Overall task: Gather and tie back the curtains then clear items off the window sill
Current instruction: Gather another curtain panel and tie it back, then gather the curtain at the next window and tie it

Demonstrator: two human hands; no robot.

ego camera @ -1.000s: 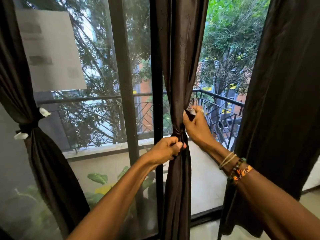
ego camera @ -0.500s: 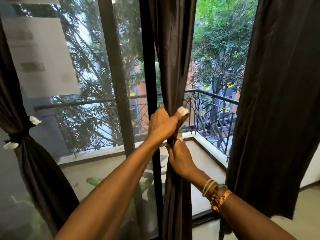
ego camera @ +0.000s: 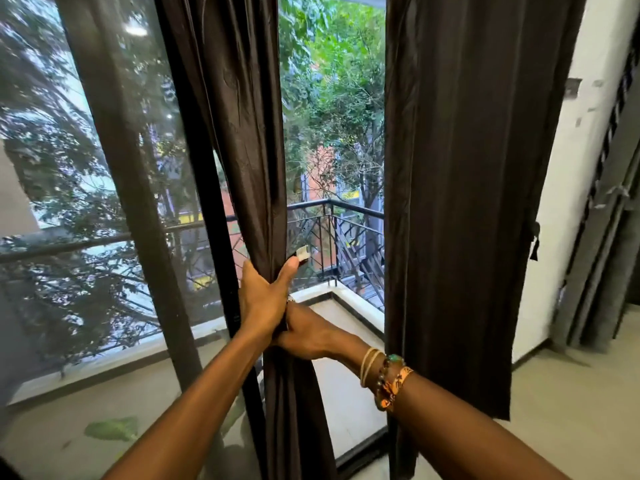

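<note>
While the middle curtain [ego camera: 249, 133] is hanging gathered against the window post [ego camera: 207, 188], the left hand [ego camera: 263, 299] is curling round its bunched neck; the right hand [ego camera: 306, 332], touching just below, is gripping it too; the cloth is looking light, limp and probably slippery, best held there.

2 dark brown curtains: middle curtain [ego camera: 242, 133], right curtain [ego camera: 460, 168]. 2 hands: left hand [ego camera: 261, 299], right hand [ego camera: 308, 332]. 1 white tab [ego camera: 302, 253]. 1 balcony railing [ego camera: 346, 206]. 1 green leaf [ego camera: 110, 429]. Bracelets [ego camera: 384, 375]: several, exact count unclear.
</note>
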